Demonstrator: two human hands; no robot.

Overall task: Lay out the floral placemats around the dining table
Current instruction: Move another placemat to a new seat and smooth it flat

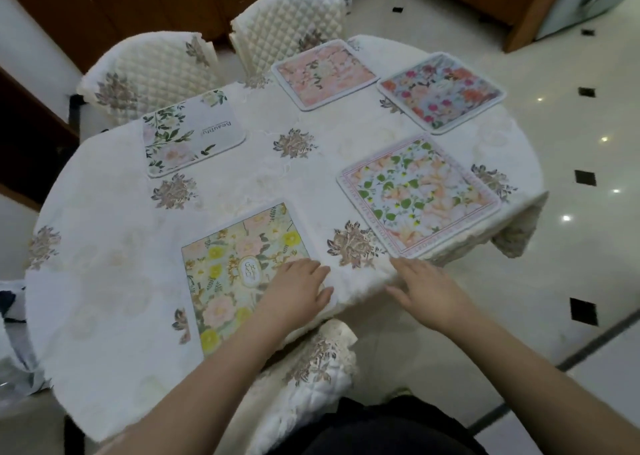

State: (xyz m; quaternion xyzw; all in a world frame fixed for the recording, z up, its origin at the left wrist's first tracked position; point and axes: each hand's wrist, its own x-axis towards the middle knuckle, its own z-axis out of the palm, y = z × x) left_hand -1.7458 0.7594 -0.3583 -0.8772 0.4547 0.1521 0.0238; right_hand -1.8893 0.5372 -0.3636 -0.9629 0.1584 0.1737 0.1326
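Observation:
Several floral placemats lie flat on the round table, which is covered by a white cloth (114, 267). Nearest me is a yellow-and-pink mat (228, 271); my left hand (298, 290) rests palm down on its right edge, fingers spread. A mat with green leaves and peach flowers (419, 195) lies at the right edge. My right hand (427, 290) hovers open over the cloth just below that mat's near corner, holding nothing. Farther off lie a white leafy mat (190, 132), a pale pink mat (323, 73) and a red-and-blue flowered mat (441, 89).
Two quilted cream chairs (152, 70) (291, 21) stand at the far side and a third (315, 361) is tucked in right below my hands. Glossy tiled floor (561, 163) lies to the right. Dark wooden cabinets line the back wall.

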